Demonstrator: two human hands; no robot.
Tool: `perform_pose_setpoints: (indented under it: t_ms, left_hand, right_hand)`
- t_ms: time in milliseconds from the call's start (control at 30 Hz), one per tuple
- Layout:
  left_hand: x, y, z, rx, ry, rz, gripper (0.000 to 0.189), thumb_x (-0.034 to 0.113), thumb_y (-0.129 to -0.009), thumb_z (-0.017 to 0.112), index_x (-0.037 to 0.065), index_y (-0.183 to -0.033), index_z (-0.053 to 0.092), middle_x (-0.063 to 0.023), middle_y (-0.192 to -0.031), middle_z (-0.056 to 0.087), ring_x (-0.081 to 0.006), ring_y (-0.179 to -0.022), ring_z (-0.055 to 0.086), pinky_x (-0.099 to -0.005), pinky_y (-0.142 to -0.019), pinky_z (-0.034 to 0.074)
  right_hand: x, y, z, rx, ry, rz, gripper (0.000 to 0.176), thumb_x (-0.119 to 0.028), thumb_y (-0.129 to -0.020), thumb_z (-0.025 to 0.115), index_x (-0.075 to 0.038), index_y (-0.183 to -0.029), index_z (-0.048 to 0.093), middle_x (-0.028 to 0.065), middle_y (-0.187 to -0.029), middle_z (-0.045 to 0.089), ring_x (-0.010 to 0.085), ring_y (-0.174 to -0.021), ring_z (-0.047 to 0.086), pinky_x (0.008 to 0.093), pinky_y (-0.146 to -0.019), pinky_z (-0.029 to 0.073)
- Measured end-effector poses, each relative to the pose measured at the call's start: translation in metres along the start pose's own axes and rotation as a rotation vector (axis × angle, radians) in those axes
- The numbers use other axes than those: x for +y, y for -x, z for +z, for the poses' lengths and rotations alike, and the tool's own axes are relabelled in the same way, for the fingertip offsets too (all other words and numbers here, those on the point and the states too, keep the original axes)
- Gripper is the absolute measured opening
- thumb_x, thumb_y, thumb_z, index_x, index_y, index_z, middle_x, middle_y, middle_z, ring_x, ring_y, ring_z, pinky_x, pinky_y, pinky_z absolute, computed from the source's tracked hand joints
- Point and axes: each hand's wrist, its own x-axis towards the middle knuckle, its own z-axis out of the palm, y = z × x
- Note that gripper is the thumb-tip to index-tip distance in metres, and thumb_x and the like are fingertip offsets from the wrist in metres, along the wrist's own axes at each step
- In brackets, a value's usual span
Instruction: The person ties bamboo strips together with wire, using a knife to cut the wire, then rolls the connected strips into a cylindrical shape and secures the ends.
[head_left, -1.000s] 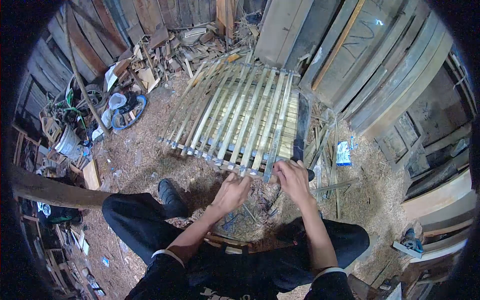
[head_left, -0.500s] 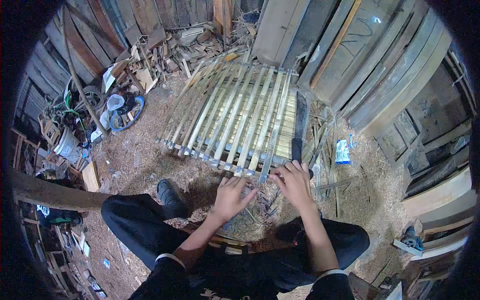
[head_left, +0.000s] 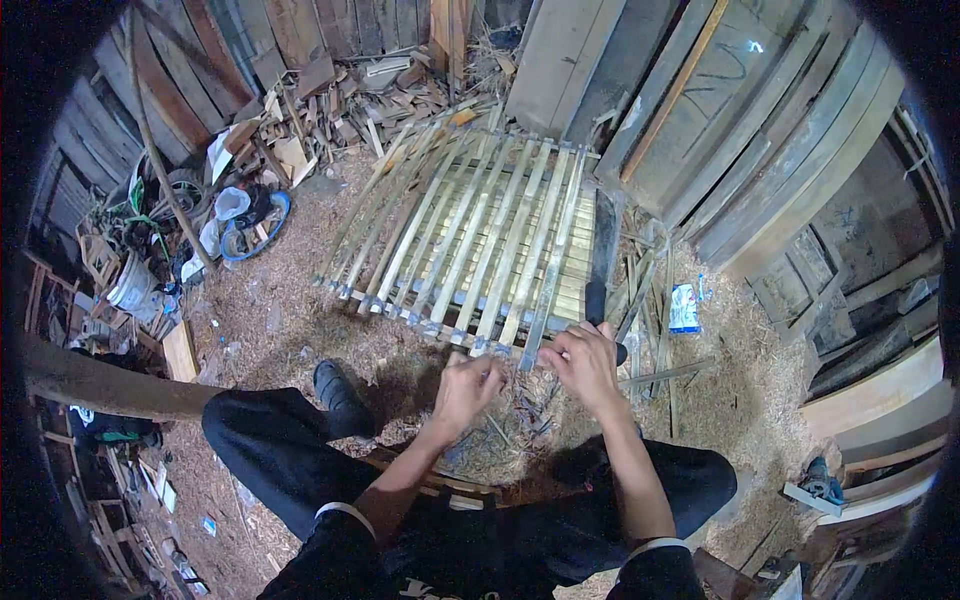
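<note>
A slatted panel of bamboo strips (head_left: 500, 250) lies in front of me, its near end toward my hands. My left hand (head_left: 466, 394) is at the panel's near edge, fingers curled in and thumb against them; whatever they hold, if anything, is hidden. Beside the near end of the rightmost strips, my right hand (head_left: 588, 368) is closed, thumb and fingers pressed together. What lies in that pinch is too small to make out. Just beyond the right hand is a dark blade (head_left: 606, 235) with a black handle (head_left: 595, 302), lying along the panel's right side.
Loose strips (head_left: 640, 285) lie right of the panel, near a blue-and-white packet (head_left: 684, 308). Scrap wood (head_left: 335, 110) is piled at the back. A blue basin (head_left: 256, 228) and a white bucket (head_left: 135, 288) stand left. A wooden beam (head_left: 115, 388) juts in beside my knee.
My left hand has curled its fingers and shifted slightly down, away from the panel's edge. My right hand stays nearly in place, with its fingers drawn in more.
</note>
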Motion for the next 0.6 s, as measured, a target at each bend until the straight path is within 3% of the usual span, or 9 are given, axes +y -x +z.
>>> perform_pose_setpoints:
  t_ms: [67, 133, 333, 467, 567, 600]
  left_hand:
    - [-0.006, 0.003, -0.004, -0.024, 0.000, -0.038, 0.019, 0.018, -0.096, 0.064, 0.003, -0.086, 0.068, -0.0177, -0.061, 0.060, -0.0344, -0.059, 0.059, -0.0399, -0.076, 0.045]
    - [-0.001, 0.009, -0.011, -0.042, -0.114, 0.065, 0.018, 0.020, -0.096, 0.064, 0.004, -0.089, 0.068, -0.0163, -0.064, 0.063, -0.0313, -0.064, 0.062, -0.0395, -0.077, 0.043]
    - [0.003, 0.019, -0.006, 0.041, -0.126, 0.020, 0.019, 0.024, -0.097, 0.066, 0.006, -0.092, 0.069, -0.0152, -0.084, 0.071, -0.0330, -0.073, 0.065, -0.0417, -0.077, 0.044]
    - [-0.003, 0.029, 0.012, 0.024, -0.084, -0.023, 0.019, 0.023, -0.097, 0.067, 0.005, -0.097, 0.069, -0.0161, -0.088, 0.071, -0.0349, -0.079, 0.066, -0.0426, -0.082, 0.048]
    - [-0.007, 0.031, 0.022, 0.006, 0.037, -0.147, 0.018, 0.021, -0.099, 0.065, 0.003, -0.101, 0.069, -0.0147, -0.083, 0.070, -0.0292, -0.082, 0.069, -0.0389, -0.085, 0.050]
    - [-0.008, 0.031, 0.024, -0.042, 0.278, -0.264, 0.018, 0.020, -0.100, 0.064, 0.003, -0.102, 0.069, -0.0127, -0.086, 0.071, -0.0251, -0.086, 0.069, -0.0359, -0.085, 0.049]
  right_hand:
    - [0.003, -0.002, -0.001, 0.006, -0.001, -0.002, 0.025, -0.031, -0.080, 0.079, -0.009, -0.073, 0.068, 0.0050, -0.076, 0.060, 0.0244, -0.083, 0.057, 0.0410, -0.081, 0.036]
    - [0.000, 0.000, -0.001, 0.002, -0.006, -0.006, 0.022, -0.030, -0.081, 0.079, -0.010, -0.074, 0.070, 0.0042, -0.078, 0.061, 0.0239, -0.083, 0.057, 0.0406, -0.080, 0.035]
    - [-0.006, 0.008, -0.001, 0.081, 0.145, -0.092, 0.010, -0.022, -0.084, 0.074, -0.013, -0.087, 0.072, 0.0044, -0.087, 0.060, 0.0234, -0.091, 0.056, 0.0398, -0.081, 0.037]
    - [-0.012, 0.020, 0.016, 0.101, 0.242, -0.067, 0.009, -0.016, -0.083, 0.071, -0.009, -0.089, 0.069, 0.0061, -0.090, 0.062, 0.0243, -0.090, 0.058, 0.0389, -0.079, 0.042]
    - [-0.010, 0.034, 0.038, 0.142, 0.246, -0.043, 0.013, -0.012, -0.080, 0.068, -0.007, -0.091, 0.066, 0.0082, -0.098, 0.066, 0.0257, -0.093, 0.061, 0.0398, -0.080, 0.046]
    - [-0.012, 0.036, 0.041, 0.188, 0.227, -0.031, 0.016, -0.010, -0.078, 0.067, -0.007, -0.093, 0.065, 0.0089, -0.101, 0.067, 0.0263, -0.094, 0.062, 0.0407, -0.081, 0.047]
